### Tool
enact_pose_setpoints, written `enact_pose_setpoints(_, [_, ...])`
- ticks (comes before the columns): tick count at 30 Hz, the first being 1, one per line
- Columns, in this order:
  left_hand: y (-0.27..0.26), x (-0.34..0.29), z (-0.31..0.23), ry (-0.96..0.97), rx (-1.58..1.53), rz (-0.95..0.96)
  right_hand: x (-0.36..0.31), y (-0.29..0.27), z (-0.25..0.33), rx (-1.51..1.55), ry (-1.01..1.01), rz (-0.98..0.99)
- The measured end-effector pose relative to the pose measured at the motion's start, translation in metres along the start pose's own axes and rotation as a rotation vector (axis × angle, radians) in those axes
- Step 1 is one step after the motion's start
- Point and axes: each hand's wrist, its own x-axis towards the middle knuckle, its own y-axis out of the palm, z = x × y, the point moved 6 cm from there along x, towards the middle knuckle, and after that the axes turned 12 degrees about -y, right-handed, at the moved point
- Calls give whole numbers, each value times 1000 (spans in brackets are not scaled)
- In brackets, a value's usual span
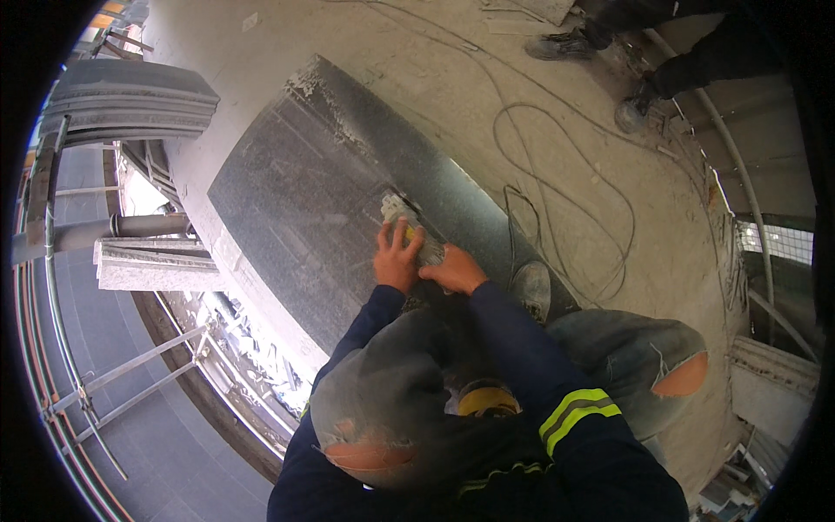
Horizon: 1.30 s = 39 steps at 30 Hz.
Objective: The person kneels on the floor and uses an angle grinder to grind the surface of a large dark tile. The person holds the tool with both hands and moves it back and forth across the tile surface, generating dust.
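Note:
A large dark grey stone slab [278, 191] lies flat in front of me. On it sits a dust-coated handheld power tool, which looks like an angle grinder [397, 209], its head pointing away from me. My left hand [398, 257] is closed over its front part, fingers across the top. Close behind, my right hand [457, 270] grips the rear of its body. The disc cannot be made out. Pale dust [335, 113] lies in a streak from the tool toward the slab's far corner.
A loose cable [557, 109] loops over the dusty floor at the right. At the far right are another person's shoes [561, 45]. Stacked slabs [139, 96] stand at the left, beside metal scaffold rails [130, 374] along an edge with a lower level beyond. A pale panel stack [156, 265] sits nearby.

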Motion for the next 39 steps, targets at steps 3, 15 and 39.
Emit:
enact_pose_setpoints(3, [-3,-6,-5,23,-10,1,-11,-1,0,-111,-38,-73])
enact_pose_setpoints(15, [3,4,6,-31,-15,38,6,0,8,-98,13,6])
enact_pose_setpoints(39, [7,5,2,-5,-13,35,12,1,-8,-51,5,-20])
